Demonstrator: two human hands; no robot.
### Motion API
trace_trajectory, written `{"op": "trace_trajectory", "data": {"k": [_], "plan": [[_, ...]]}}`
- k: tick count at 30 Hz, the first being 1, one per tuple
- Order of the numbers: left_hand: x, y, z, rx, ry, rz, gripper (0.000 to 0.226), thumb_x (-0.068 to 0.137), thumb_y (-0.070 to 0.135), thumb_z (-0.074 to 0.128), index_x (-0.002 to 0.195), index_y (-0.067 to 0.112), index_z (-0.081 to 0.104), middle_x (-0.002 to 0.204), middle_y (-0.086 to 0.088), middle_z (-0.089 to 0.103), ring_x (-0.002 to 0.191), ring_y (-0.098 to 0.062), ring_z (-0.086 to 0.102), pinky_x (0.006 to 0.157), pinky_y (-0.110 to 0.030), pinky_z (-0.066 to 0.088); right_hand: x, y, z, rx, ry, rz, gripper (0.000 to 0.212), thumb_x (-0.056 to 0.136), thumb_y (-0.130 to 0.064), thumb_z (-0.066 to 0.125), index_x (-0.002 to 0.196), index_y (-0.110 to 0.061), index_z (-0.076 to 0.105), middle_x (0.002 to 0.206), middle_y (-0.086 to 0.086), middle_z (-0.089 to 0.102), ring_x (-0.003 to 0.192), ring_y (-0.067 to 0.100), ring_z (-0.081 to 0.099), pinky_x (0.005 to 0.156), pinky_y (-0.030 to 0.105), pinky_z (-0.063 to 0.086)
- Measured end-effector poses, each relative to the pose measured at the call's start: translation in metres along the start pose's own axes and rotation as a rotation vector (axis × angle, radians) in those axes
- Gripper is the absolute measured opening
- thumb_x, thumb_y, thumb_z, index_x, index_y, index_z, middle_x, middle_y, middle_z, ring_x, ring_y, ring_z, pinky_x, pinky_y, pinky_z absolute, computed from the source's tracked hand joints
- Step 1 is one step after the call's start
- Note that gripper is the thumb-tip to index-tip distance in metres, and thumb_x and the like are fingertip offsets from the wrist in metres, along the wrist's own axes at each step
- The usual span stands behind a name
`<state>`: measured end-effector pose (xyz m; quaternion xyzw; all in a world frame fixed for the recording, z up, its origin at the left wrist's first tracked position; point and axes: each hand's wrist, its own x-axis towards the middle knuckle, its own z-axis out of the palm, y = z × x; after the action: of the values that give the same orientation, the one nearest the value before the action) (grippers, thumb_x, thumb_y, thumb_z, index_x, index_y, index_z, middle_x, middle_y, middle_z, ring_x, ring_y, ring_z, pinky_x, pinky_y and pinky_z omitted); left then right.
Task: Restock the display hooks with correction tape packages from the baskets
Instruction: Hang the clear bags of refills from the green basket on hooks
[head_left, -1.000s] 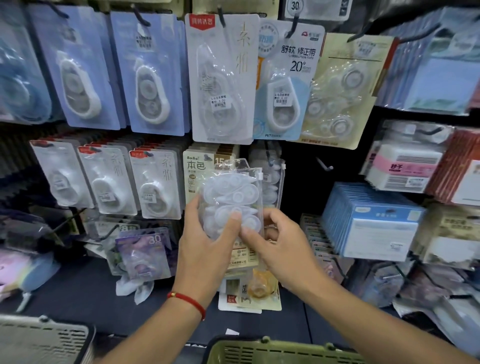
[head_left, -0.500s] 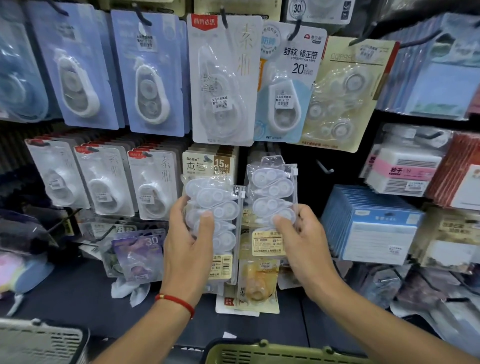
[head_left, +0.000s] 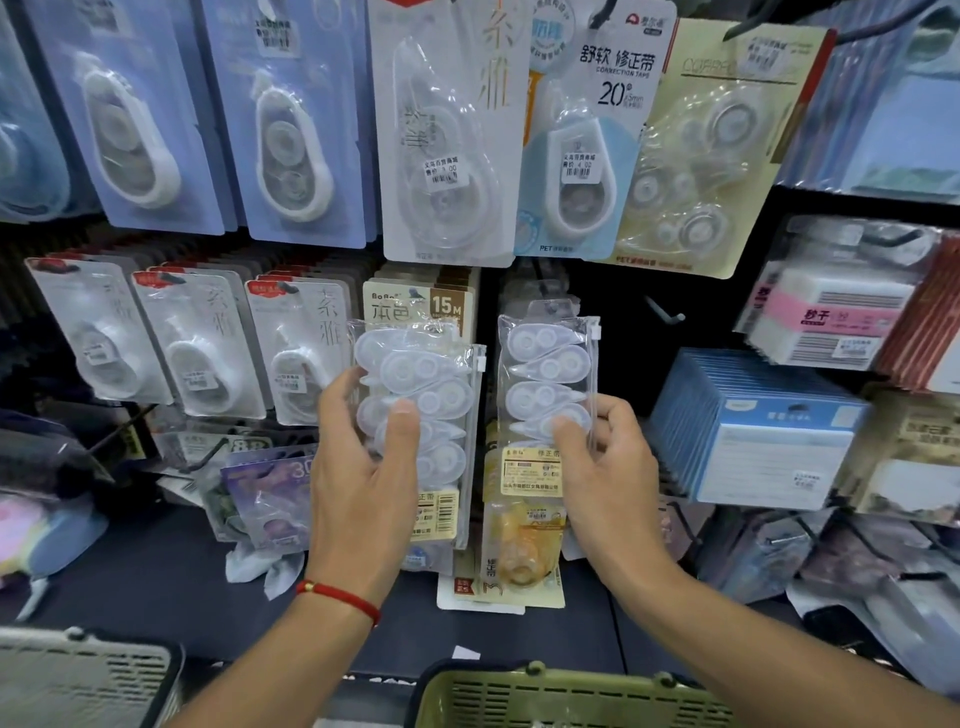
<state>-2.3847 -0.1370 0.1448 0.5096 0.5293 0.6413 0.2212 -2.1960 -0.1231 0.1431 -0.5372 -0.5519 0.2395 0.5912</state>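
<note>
While you face the stationery display, your left hand (head_left: 363, 483) grips one clear correction tape pouch (head_left: 421, 415) and your right hand (head_left: 608, 467) pinches another pouch (head_left: 545, 374) just beside it, above the green basket (head_left: 561, 696).

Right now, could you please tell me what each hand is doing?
Left hand: grips a stack of clear correction tape pouches.
Right hand: holds a single clear pouch.
</note>
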Motion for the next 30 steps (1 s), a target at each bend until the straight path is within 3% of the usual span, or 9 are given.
{"op": "trace_trajectory", "data": {"k": [3,6,10,13,17,20,22,25,30], "plan": [[0.000,0.001,0.000,-0.008,-0.004,-0.003,0.051,0.105,0.046,0.055,0.152,0.040,0.036,0.153,0.011,0.047,0.139,-0.010,0.047,0.104,-0.027,0.040,0.018,0.008,0.007,-0.050,-0.061,0.029,0.015,0.102,-0.036,0.056,0.089,-0.033,0.053,0.071,-0.011,0.051,0.061,0.002,0.043,0.057,0.020,0.038],[-0.003,0.006,0.005,-0.014,0.006,-0.007,0.050,0.105,0.044,0.056,0.151,0.040,0.037,0.156,0.006,0.047,0.143,-0.012,0.045,0.115,-0.037,0.041,0.050,0.014,0.013,-0.196,-0.149,0.113,0.026,0.106,-0.040,0.047,0.090,-0.020,0.051,0.081,-0.010,0.051,0.070,0.007,0.046,0.062,0.031,0.038],[-0.007,0.015,0.010,-0.016,0.015,0.003,0.052,0.105,0.043,0.057,0.152,0.039,0.036,0.153,0.010,0.049,0.140,-0.009,0.047,0.116,-0.039,0.042,0.076,0.015,0.012,-0.302,-0.129,0.331,0.047,0.106,-0.048,0.048,0.133,-0.010,0.048,0.124,0.009,0.060,0.102,0.023,0.061,0.076,0.037,0.047],[-0.009,0.017,0.011,-0.013,-0.001,0.012,0.052,0.102,0.046,0.059,0.149,0.041,0.038,0.131,0.029,0.055,0.121,0.012,0.054,0.098,-0.017,0.046,0.062,0.007,0.010,-0.326,-0.047,0.280,0.057,0.103,-0.046,0.056,0.148,-0.016,0.038,0.148,0.010,0.042,0.133,0.030,0.049,0.101,0.041,0.044],[-0.010,0.016,0.012,-0.034,-0.037,0.006,0.056,0.099,0.046,0.065,0.148,0.035,0.041,0.119,0.035,0.054,0.105,0.028,0.053,0.079,0.003,0.043,0.019,-0.019,0.006,-0.035,-0.333,0.039,0.028,0.097,-0.061,0.053,0.107,-0.037,0.062,0.107,-0.017,0.070,0.103,0.004,0.066,0.088,0.026,0.051],[-0.011,0.017,0.017,-0.028,-0.033,0.024,0.058,0.096,0.043,0.070,0.146,0.034,0.041,0.114,0.039,0.052,0.102,0.035,0.049,0.077,0.007,0.039,-0.006,-0.032,0.007,-0.041,-0.453,-0.033,0.036,0.090,-0.066,0.055,0.102,-0.033,0.062,0.101,-0.006,0.073,0.092,0.013,0.069,0.086,0.035,0.059],[-0.011,0.019,0.019,-0.045,-0.033,0.013,0.063,0.092,0.046,0.074,0.144,0.036,0.041,0.115,0.041,0.051,0.104,0.036,0.048,0.078,0.006,0.039,-0.011,-0.034,0.004,-0.095,-0.408,-0.050,0.039,0.092,-0.059,0.059,0.108,-0.023,0.061,0.109,0.004,0.072,0.101,0.025,0.068,0.092,0.050,0.058],[-0.011,0.022,0.021,-0.043,-0.045,-0.023,0.072,0.084,0.057,0.076,0.143,0.042,0.038,0.119,0.044,0.051,0.109,0.036,0.044,0.084,0.007,0.036,-0.008,-0.029,-0.003,-0.012,-0.295,-0.031,0.012,0.099,-0.038,0.062,0.101,-0.026,0.060,0.104,0.006,0.072,0.097,0.029,0.069,0.089,0.057,0.057],[-0.009,0.013,0.019,-0.002,-0.014,-0.043,0.054,0.095,0.026,0.071,0.142,0.036,0.045,0.116,0.032,0.061,0.102,0.026,0.053,0.074,0.005,0.040,0.011,-0.016,-0.017,0.025,-0.125,-0.003,0.016,0.101,-0.032,0.056,0.087,-0.029,0.049,0.076,-0.004,0.045,0.063,0.011,0.040,0.060,0.039,0.038]]}}
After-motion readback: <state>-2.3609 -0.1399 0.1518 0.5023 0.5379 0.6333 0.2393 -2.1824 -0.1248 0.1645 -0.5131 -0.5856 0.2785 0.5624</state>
